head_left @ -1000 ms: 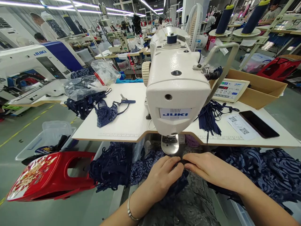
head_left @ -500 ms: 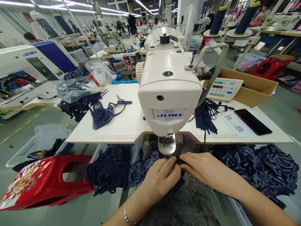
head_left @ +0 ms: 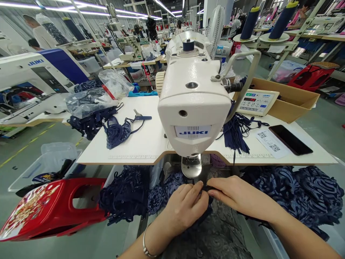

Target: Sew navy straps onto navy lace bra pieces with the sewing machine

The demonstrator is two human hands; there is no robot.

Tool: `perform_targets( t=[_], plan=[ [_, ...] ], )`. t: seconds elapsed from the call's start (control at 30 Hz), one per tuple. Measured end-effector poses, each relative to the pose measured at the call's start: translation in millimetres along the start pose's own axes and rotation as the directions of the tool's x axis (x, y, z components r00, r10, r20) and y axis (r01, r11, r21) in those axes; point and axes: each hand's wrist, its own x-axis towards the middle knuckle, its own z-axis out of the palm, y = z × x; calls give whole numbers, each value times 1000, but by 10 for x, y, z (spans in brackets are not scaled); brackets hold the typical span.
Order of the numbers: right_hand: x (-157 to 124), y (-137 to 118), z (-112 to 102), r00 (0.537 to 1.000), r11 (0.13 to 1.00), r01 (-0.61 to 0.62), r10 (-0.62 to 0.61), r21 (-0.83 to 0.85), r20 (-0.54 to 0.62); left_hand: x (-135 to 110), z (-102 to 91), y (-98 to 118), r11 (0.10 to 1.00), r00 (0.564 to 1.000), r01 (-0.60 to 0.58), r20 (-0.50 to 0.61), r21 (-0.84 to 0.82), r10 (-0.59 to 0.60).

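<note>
Navy lace piece (head_left: 207, 187) sits at the front edge of the machine, just below the metal needle end (head_left: 191, 167), bunched between the fingertips of both hands.

Sewing machine (head_left: 194, 104), white, fills the middle of the view and stands on the pale tabletop (head_left: 140, 144). Heaps of dark blue lace hang below the tabletop's front edge, one on the right (head_left: 296, 190) and one on the left (head_left: 126, 194). A red stool (head_left: 54, 208) lies tipped on the floor at the left. On the tabletop, well to the right, lie a control panel (head_left: 256, 102), a black phone (head_left: 290, 139) and a paper slip (head_left: 271, 144).

Left hand (head_left: 185, 208) and right hand (head_left: 234, 196) meet fingertip to fingertip. The fingers of each are closed in a tight pinch on the lace piece, with almost no gap between the two hands.

As I judge it, the risk lies in how near the fingertips are to the needle end: if the machine runs while they hold this close, a finger could be caught. The lace is soft and bunched, so a fold could also slip out of the pinch, or loose lace from the heaps alongside could be drawn in with it.
</note>
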Motion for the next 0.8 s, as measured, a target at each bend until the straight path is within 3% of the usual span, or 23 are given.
perform_targets(
  t=[0.27,0.43,0.5,0.6,0.67,0.73,0.8],
  plan=[
    [20,34,-34,999,998,-26,27,66,-18,-1,2,-11,1000,1000,12,6,19,-12],
    [-20,281,-44,978,984,-157,143,-89,-149,-4,9,-12,981,992,126,24,-150,-124],
    [-72,529,6,958,941,-248,204,-229,-202,-14,37,-7,925,960,280,50,-256,-276],
    [-169,970,89,928,844,-362,287,-396,-237,-19,61,-15,770,846,526,129,-362,-517],
    [-215,1153,102,911,803,-405,316,-437,-264,-6,54,-35,690,793,598,177,-408,-583],
    [-225,1127,78,910,851,-386,287,-357,-299,19,38,-55,637,767,626,205,-451,-608],
    [-196,886,61,928,952,-276,228,-132,-294,52,29,-63,601,751,639,224,-480,-621]
  ],
)
